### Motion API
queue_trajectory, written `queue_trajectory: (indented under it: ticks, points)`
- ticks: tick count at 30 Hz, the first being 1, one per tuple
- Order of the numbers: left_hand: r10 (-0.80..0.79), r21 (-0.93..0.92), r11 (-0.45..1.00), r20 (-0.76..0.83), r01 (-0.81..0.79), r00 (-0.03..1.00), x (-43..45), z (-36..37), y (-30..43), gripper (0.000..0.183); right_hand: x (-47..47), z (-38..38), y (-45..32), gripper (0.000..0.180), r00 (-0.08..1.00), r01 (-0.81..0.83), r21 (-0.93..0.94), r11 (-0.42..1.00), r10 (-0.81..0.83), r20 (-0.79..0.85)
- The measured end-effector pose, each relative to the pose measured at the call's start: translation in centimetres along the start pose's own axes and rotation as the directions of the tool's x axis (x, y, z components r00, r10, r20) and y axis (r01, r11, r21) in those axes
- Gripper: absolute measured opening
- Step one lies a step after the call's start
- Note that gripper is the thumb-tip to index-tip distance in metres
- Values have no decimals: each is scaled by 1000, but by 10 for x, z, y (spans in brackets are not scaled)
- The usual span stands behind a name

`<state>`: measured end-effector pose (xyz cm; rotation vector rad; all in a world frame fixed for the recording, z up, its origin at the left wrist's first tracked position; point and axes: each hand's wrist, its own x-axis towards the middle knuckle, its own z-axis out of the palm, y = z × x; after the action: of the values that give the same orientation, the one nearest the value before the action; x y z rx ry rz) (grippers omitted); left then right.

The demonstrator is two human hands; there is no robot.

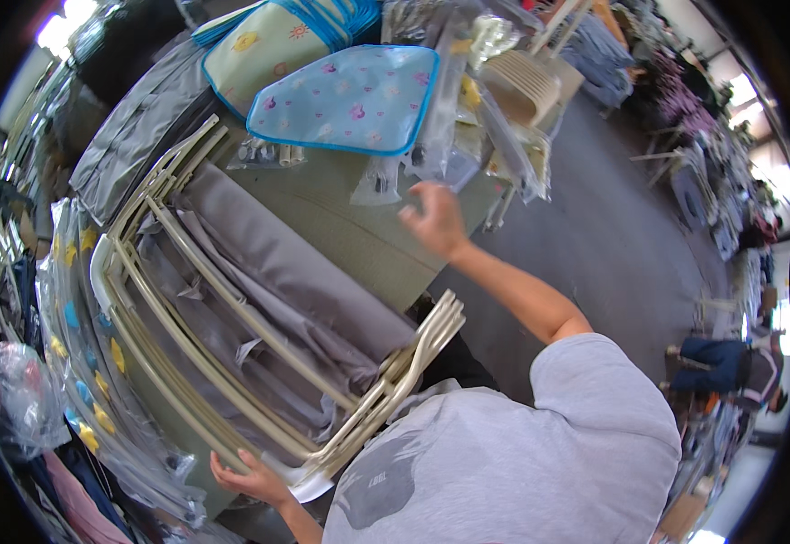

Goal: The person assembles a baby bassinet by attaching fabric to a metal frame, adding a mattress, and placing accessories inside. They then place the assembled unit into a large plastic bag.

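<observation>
A folded frame of cream metal tubes (218, 285) with grey fabric (300, 251) lies across the table before me. My left hand (252, 476) is at its near lower corner, fingers curled round the outer tube beside a white plastic corner piece (310, 484). My right hand (432, 217) hangs over the table, fingers apart and holding nothing, a little below some clear plastic bags of small parts (378, 182). Above the frame lies a light-blue patterned fabric panel (344, 102) with blue edging, partly over a pale-green panel (259, 54) and a stack of similar ones.
Plastic-wrapped pieces with yellow and blue stars (96, 381) line the left side. Grey fabric (143, 129) lies at the upper left. A beige plastic part (521, 85) sits at the table's far right corner. Another person (728, 367) is at the far right, among piled goods.
</observation>
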<state>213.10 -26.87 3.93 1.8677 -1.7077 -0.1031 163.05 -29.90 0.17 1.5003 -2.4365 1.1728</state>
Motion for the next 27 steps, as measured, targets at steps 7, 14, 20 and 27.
queue_trajectory:
  ticks: [7, 14, 20, 27]
  points:
    - [175, -297, 951, 283, -87, 943, -16, 86, 219, 38, 123, -8, 102, 86, 937, -340, -2, 940, 339, -79]
    - [248, -247, 954, 338, -168, 908, -35, 86, 284, 28, 267, -10, 109, 34, 687, 706, -142, 694, -622, 377]
    - [101, -304, 953, 359, 13, 928, -41, 81, 286, 22, 504, 0, 103, 41, 902, 40, -269, 962, -151, -405]
    - [-9, -286, 948, 421, 142, 907, -73, 84, 271, 22, 401, -41, 109, 80, 944, 233, -520, 822, -320, -82]
